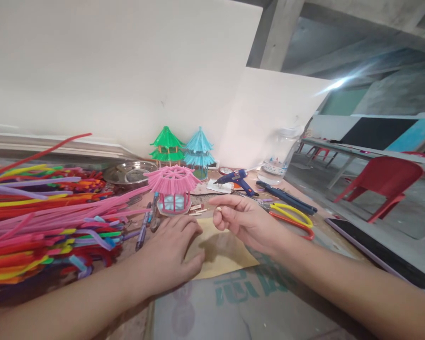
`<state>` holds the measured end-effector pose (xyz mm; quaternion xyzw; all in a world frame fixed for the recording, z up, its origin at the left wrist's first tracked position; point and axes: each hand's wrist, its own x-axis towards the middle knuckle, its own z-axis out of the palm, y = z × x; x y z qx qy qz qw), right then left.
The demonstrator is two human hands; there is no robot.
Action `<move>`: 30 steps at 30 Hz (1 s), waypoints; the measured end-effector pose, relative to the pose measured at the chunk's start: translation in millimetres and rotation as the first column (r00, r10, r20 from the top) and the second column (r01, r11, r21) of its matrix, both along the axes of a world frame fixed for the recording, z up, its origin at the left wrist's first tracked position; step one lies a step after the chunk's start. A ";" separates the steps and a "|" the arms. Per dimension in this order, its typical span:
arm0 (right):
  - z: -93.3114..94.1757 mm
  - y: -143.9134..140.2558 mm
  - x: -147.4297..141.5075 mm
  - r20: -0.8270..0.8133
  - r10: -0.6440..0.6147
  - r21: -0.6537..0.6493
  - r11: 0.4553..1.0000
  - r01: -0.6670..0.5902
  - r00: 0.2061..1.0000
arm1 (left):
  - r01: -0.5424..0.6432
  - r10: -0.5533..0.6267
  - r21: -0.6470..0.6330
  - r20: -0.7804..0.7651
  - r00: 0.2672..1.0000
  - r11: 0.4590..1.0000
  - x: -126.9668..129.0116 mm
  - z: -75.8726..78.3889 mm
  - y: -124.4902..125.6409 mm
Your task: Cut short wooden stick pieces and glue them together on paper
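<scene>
Left hand [170, 255] flat, palm down, fingers spread on tan paper sheet [223, 255] on desk [269, 302]. Right hand [242, 219] raised just above sheet, fingers loosely curled; contents cannot tell. Pink pavilion model [172, 189] just beyond left hand. Pipe cleaners [38, 222] piled left.

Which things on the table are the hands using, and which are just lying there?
In use:
left hand pressing flat tan paper sheet
right hand, fingers curled
pink pipe-cleaner pavilion close by

Lying about:
blue glue gun
yellow-handled pliers
green and blue pavilions
pile of colourful pipe cleaners
</scene>
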<state>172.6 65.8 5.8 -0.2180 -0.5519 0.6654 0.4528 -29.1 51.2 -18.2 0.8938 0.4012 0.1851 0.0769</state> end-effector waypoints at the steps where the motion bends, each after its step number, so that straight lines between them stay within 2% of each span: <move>1: 0.6 -1.6 -0.4 0.007 0.013 0.007 1.000 -0.013 1.000 | 0.001 -0.001 -0.001 -0.002 1.000 1.000 0.0 0.1 0.1; 7: 1.0 -8.4 -4.0 0.013 0.037 0.017 0.999 -0.037 0.999 | 0.012 -0.012 0.005 0.014 1.000 1.000 -0.1 -0.3 1.1; 15: -0.2 -8.4 -6.9 0.022 0.036 -0.034 0.999 -0.035 0.999 | 0.014 -0.014 0.000 -0.021 1.000 1.000 -0.2 0.3 1.3; 18: -0.2 -7.9 -6.4 0.063 0.004 0.019 1.000 -0.005 0.998 | 0.014 -0.014 0.023 -0.007 1.000 1.000 0.2 -0.1 1.0; 20: -1.0 -6.5 -4.6 0.169 -0.083 0.135 0.989 0.061 0.982 | 0.013 -0.013 0.038 0.000 1.000 0.999 0.4 -0.4 0.9; 22: -3.6 -3.9 -2.1 0.353 -0.252 0.346 0.930 0.125 0.901 | 0.002 -0.002 0.030 -0.001 1.000 1.000 0.5 0.1 0.6; 23: -5.6 -2.3 -0.9 0.447 -0.347 0.463 0.879 0.118 0.825 | -0.006 0.006 0.019 -0.004 1.000 1.000 0.7 0.5 0.4; 25: -10.5 1.5 1.0 0.581 -0.502 0.636 0.771 0.028 0.640 | -0.016 0.016 -0.008 -0.015 1.000 1.000 1.1 1.8 0.0; 27: -15.1 5.5 2.3 0.641 -0.583 0.706 0.704 -0.085 0.499 | -0.021 0.020 -0.025 -0.028 0.999 0.999 1.6 2.9 -0.5; 30: -17.9 10.0 3.9 0.653 -0.635 0.741 0.647 -0.177 0.414 | -0.027 0.027 -0.022 -0.037 0.999 0.999 2.4 3.6 -0.9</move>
